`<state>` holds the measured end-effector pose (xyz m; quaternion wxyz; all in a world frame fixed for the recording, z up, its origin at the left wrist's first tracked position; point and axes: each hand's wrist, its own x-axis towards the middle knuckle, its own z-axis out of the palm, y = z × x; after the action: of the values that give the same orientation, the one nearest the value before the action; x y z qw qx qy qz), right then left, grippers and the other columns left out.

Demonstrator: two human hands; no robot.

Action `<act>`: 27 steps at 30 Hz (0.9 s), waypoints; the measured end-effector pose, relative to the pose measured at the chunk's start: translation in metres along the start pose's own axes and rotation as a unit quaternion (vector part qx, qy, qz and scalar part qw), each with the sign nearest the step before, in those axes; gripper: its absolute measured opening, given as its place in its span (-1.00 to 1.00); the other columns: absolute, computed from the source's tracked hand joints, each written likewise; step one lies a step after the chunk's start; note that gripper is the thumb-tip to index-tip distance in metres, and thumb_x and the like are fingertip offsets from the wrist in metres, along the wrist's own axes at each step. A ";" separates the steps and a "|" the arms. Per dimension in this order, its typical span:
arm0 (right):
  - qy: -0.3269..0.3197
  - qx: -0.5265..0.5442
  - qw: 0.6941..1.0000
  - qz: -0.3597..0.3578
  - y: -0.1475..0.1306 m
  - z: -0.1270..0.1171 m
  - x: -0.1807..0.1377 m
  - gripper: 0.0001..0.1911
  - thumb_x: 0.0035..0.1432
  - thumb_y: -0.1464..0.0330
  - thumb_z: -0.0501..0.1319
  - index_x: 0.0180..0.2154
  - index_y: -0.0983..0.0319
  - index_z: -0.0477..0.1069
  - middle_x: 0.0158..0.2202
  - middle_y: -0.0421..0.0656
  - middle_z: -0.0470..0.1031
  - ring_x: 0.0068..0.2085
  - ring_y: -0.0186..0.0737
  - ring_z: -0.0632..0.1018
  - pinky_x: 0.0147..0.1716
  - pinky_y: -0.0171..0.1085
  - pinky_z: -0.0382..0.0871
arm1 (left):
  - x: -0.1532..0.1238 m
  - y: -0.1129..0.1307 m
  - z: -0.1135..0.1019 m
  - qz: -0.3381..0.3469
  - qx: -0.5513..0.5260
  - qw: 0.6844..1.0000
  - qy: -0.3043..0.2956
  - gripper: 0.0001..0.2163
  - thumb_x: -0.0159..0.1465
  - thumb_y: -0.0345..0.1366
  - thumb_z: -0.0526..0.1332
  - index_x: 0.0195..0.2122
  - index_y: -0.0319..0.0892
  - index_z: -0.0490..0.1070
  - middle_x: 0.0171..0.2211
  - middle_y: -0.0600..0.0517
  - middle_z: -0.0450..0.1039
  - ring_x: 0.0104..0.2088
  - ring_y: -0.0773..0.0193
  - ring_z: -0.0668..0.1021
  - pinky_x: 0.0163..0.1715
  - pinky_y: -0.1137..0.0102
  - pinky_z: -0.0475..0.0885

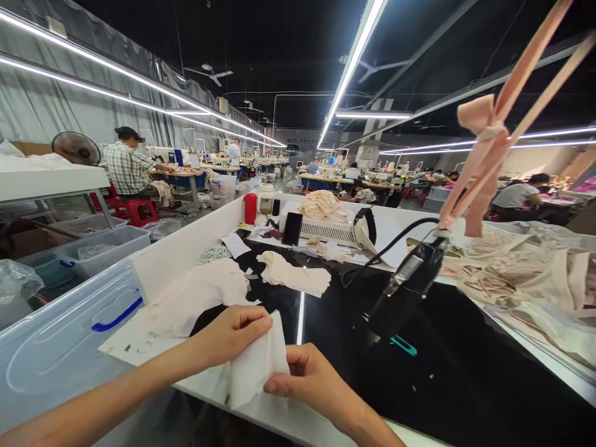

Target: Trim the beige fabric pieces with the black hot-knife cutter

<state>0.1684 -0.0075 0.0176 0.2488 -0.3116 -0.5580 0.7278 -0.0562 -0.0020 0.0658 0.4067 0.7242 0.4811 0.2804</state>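
Between my two hands, over the front edge of the table, is a folded piece of white fabric (254, 369). My left hand (237, 335) pinches its upper edge between thumb and fingers. Lower on the right side, my right hand (302, 379) grips it with the thumb on the near face. Beyond them, a pale cream fabric piece (295, 273) lies on the black tabletop (326, 347). To the left is a spread heap of similar pale fabric (200, 292). A black handheld tool (407, 285) hangs from knotted pink straps on the right.
A small teal tool (403, 346) lies below the hanging one. Farther back are a phone (292, 228), a red container (250, 208) and a white vented box (321, 233) with fabric on top. Pale straps (521, 267) pile up at right; a clear bin (69, 354) stands left.
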 end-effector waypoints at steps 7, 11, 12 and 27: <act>0.004 -0.050 0.999 0.010 0.004 0.006 -0.006 -0.39 -0.19 -0.11 0.71 -0.40 0.22 0.62 -0.50 -0.33 0.37 -0.40 -0.38 0.28 -0.36 -0.31 0.13 | 0.000 0.002 0.004 0.005 0.017 1.000 0.008 -0.45 0.42 0.27 0.15 -0.46 -0.08 0.19 -0.49 0.13 0.16 -0.44 0.28 0.24 -0.44 0.36 0.14; -0.016 -0.061 0.998 0.014 0.004 0.005 -0.010 -0.45 -0.13 -0.04 0.67 -0.37 0.21 0.57 -0.49 -0.34 0.38 -0.42 -0.39 0.31 -0.39 -0.31 0.12 | -0.003 0.003 0.005 -0.003 0.022 0.999 0.029 -0.46 0.39 0.28 0.14 -0.48 -0.07 0.14 -0.50 0.14 0.09 -0.46 0.29 0.19 -0.44 0.35 0.12; -0.025 -0.063 0.998 0.015 0.003 0.005 -0.011 -0.47 -0.12 -0.02 0.66 -0.37 0.21 0.56 -0.48 -0.34 0.38 -0.42 -0.40 0.31 -0.38 -0.31 0.11 | -0.005 0.004 0.006 -0.006 0.023 0.999 0.029 -0.46 0.39 0.28 0.14 -0.48 -0.07 0.14 -0.50 0.14 0.09 -0.46 0.29 0.19 -0.44 0.35 0.12; 0.002 -0.076 0.996 -0.043 -0.002 -0.002 -0.018 -0.28 -0.16 -0.24 0.66 -0.38 0.18 0.46 -0.45 -0.34 0.38 -0.43 -0.42 0.31 -0.46 -0.35 0.15 | -0.019 0.015 -0.002 0.000 0.058 0.998 0.026 -0.35 0.40 0.44 0.13 -0.44 -0.09 0.22 -0.45 0.12 0.20 -0.43 0.29 0.27 -0.48 0.40 0.15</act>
<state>0.1822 -0.0179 0.0224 0.2570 -0.3068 -0.6240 0.6711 -0.0577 -0.0222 0.0791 0.3515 0.7392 0.5068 0.2704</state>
